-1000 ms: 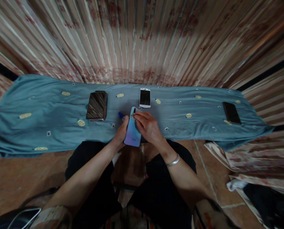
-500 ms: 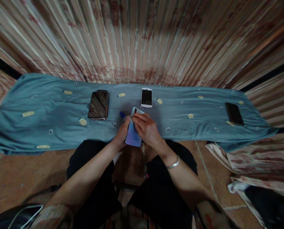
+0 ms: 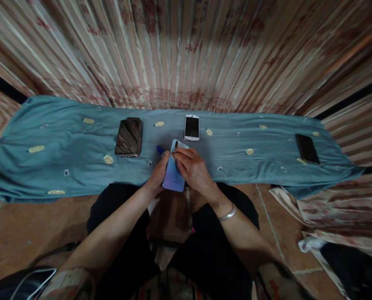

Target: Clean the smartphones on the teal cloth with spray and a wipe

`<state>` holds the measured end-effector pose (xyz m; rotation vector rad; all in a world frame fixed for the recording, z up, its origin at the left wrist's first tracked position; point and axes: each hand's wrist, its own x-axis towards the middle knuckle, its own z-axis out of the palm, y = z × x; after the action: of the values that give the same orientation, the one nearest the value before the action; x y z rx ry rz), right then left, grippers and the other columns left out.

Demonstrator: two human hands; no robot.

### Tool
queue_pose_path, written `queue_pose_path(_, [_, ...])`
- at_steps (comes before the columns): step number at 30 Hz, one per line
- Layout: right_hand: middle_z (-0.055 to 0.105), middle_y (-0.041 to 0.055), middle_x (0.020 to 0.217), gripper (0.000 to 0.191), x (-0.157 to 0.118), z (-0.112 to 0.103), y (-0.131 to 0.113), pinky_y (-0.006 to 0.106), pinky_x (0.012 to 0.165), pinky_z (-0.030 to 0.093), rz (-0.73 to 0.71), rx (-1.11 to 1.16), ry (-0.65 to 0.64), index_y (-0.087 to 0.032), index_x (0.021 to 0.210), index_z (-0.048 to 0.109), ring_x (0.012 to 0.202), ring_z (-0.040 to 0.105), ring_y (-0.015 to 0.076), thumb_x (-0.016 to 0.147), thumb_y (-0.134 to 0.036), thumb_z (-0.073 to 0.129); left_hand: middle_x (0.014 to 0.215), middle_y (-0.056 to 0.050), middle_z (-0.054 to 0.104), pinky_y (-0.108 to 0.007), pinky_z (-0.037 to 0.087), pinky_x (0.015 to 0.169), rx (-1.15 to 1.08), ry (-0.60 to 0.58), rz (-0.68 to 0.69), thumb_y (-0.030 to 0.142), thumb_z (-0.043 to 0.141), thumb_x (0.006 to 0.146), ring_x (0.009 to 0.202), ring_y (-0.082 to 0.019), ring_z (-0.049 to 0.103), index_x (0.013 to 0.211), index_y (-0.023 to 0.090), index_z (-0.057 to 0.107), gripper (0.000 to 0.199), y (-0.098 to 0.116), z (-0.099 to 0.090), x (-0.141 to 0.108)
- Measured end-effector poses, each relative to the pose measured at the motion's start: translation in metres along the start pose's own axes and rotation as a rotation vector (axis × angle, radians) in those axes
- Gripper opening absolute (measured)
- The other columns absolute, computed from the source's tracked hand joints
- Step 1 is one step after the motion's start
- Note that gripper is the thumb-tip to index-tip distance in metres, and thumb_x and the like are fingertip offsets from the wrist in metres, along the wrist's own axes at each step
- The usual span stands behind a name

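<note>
A blue-violet smartphone (image 3: pixel 175 177) lies back up at the near edge of the cloth-covered table, its dark camera strip toward the top. My left hand (image 3: pixel 160 173) is closed along the phone's left side, with the thumb up near the camera end. Over the phone's upper right, my right hand (image 3: pixel 192 164) is closed in a pinch, fingertips close to the left thumb. Something tiny and pale seems to sit between those fingertips, too small to name. A pointed blue object (image 3: pixel 160 148) lies just beyond the left thumb, partly hidden.
A white smartphone (image 3: pixel 191 127) lies face up beyond my hands. To the left is a dark, glossy, thick rectangular object (image 3: pixel 128 137); at the far right, a black phone-like slab (image 3: pixel 307 148). Blue-green cloth (image 3: pixel 235 160) covers the table, and pleated curtains (image 3: pixel 186 58) hang behind it.
The phone's lower end has swung slightly left. Both hands stay almost in place, fingertips together over its upper part.
</note>
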<state>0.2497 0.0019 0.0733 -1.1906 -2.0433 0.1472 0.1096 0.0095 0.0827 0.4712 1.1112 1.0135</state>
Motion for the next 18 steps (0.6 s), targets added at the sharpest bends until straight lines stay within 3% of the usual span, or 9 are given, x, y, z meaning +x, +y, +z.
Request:
queue_pose_path(8, [0.077,0.0136,0.127,0.029,0.0012,-0.0022,0.0067,0.047,0.106,0.06,0.044,-0.006,0.011,-0.02,0.117,0.08,0.112,0.072,0.0267,0.105,-0.014,0.054,0.068,0.0,0.069,-0.025,0.048,0.063,0.003,-0.07,-0.03,0.054,0.077,0.092,0.059,-0.012,0.059,0.079,0.016,0.073,0.04,-0.0036,-0.0017,-0.0002])
queue_pose_path(18, [0.079,0.011,0.123,0.031,0.0019,-0.0002,0.0077,0.043,0.104,0.061,0.014,-0.023,0.037,-0.021,0.113,0.08,0.112,0.072,0.0242,0.106,-0.016,0.05,0.068,0.002,0.07,-0.022,0.051,0.065,0.002,-0.016,-0.018,0.053,0.073,0.094,0.06,-0.01,0.06,0.081,0.016,0.073,0.039,0.0006,0.0006,-0.0021])
